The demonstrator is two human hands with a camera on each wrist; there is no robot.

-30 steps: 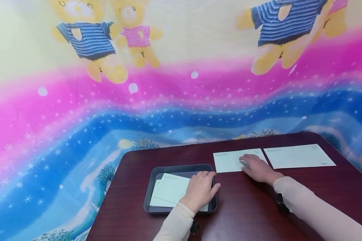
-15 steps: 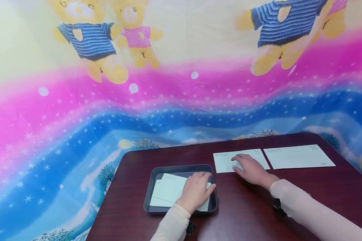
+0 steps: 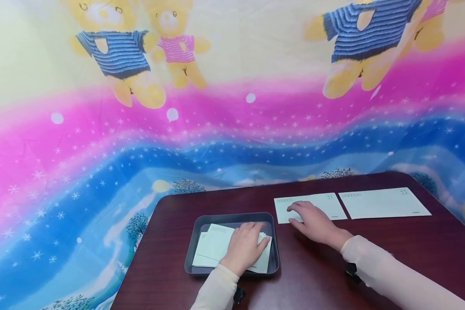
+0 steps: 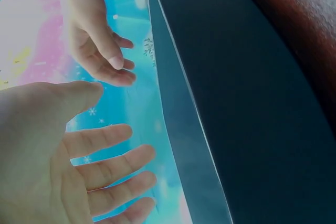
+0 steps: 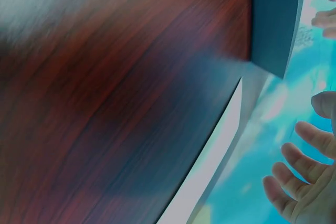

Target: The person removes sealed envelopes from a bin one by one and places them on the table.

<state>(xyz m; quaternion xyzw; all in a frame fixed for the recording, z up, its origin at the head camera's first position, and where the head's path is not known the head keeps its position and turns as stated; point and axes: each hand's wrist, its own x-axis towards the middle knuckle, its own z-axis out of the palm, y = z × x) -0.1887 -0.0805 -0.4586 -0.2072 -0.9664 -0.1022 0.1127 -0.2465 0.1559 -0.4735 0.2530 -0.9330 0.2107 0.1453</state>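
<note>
Pale envelope [image 3: 319, 201] beneath our right hand [image 3: 314, 221], lower right; tray [image 3: 236, 217] beneath our left hand [image 3: 243, 246], lower centre; fingers spread.

A bear-printed backdrop [image 3: 224, 107] hangs behind a dark reddish-brown table [image 3: 302, 275] with rounded corners.

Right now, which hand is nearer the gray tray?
Left. The left hand is over the gray tray, above its envelopes; the right hand is outside it, to the right, over the tray-side envelope on the table.
</note>
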